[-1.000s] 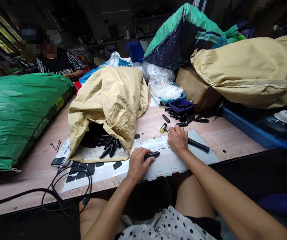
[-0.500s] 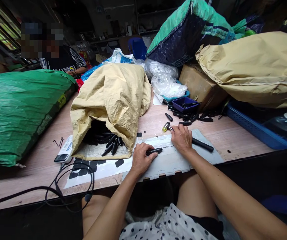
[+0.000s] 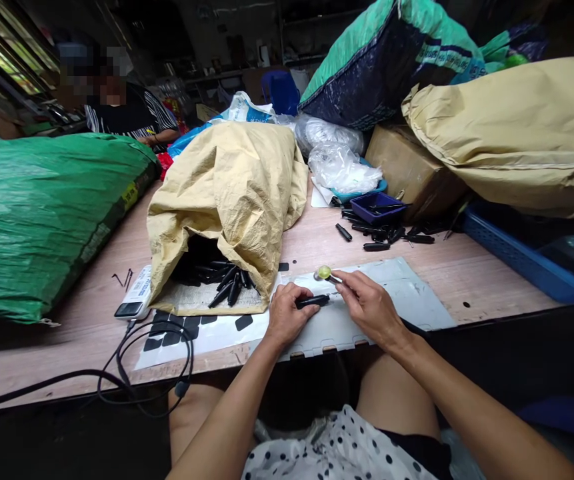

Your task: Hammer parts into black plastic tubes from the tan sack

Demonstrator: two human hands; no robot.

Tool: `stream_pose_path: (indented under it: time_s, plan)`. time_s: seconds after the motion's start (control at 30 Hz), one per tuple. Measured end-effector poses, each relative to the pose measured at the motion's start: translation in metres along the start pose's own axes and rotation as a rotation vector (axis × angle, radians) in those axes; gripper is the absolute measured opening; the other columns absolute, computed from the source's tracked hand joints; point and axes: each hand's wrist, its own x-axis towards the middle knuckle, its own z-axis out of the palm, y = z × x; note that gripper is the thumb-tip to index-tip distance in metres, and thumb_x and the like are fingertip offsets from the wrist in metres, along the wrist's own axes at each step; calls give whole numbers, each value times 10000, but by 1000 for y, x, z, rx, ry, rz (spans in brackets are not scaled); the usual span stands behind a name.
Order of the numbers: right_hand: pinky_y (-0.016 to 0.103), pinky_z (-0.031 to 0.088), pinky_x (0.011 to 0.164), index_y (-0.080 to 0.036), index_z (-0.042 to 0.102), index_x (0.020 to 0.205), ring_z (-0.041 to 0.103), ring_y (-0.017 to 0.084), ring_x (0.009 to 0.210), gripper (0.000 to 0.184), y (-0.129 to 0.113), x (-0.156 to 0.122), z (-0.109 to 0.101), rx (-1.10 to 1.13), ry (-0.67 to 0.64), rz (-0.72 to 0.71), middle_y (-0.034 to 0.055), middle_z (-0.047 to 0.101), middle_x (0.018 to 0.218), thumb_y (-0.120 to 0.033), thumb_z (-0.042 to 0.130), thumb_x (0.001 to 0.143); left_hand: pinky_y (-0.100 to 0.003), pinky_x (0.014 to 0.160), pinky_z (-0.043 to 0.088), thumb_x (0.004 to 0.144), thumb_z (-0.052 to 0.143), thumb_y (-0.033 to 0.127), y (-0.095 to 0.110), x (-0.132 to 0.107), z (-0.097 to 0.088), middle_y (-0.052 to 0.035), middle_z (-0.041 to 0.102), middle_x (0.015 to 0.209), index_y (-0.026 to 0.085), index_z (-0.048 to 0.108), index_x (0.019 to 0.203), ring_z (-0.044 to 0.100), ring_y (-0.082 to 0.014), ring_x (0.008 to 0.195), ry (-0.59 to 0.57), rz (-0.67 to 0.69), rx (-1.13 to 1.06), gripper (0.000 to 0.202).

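My left hand [image 3: 288, 312] is closed on a black tube-shaped piece [image 3: 313, 301], holding it down on a grey sheet [image 3: 401, 293]. My right hand [image 3: 371, 308] grips a small hammer [image 3: 323, 273] with a yellowish striking face, its head up and to the right of the black piece and apart from it. Part of the hammer's dark handle is hidden behind the hand and wrist. Left of my left hand, a beige sack [image 3: 239, 180] lies with its mouth towards me, and several black pieces [image 3: 227, 283] spill inside the opening.
Loose black pieces [image 3: 377, 247] lie around a small purple tray [image 3: 361, 208]. A blue basket [image 3: 511, 257] stands at right. A white device [image 3: 139, 293] with a coiled cable [image 3: 117, 373] sits front left. A green sack [image 3: 57, 220] bounds the left. Another person [image 3: 131, 117] sits across the table.
My right hand has turned and brought the hammer head nearer the black piece, the handle swinging down towards me. My left hand stays on the piece. The camera view shifted slightly.
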Motion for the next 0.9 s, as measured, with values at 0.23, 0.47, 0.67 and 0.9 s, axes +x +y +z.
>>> stream_pose_path:
  time_s: [0.23,0.47,0.67,0.9]
  plan:
    - [293,558,847,-260,664,1325,693,168,907,342,-10,-15,0,-59,-65,-70,44,703,1019,-246,474,1042,-351,873,423,769,855,204,-1,-1,1,4,685,936,238,739,912,548,-210,949,10,-2,-7,187]
    - [241,544,793,-270,639,1384,683,142,881,405,-19,-23,2,-127,-15,-182,42,685,1008,-177,453,1036,-351,862,422,769,856,219,-1,0,1,-4,670,926,232,730,880,551,-218,954,8,-10,17,168]
    - [229,523,687,-298,678,1343,676,136,804,394,-16,-24,3,-256,-86,-141,24,683,944,-181,476,1026,-359,872,427,771,846,201,-2,0,2,0,670,921,246,743,916,555,-217,952,20,-16,17,184]
    - [227,533,765,-299,645,1390,688,137,869,412,-10,-27,-5,-202,-22,-120,34,697,984,-203,464,1033,-352,858,426,762,849,189,-4,0,3,0,674,914,240,739,900,550,-214,934,34,12,2,183]
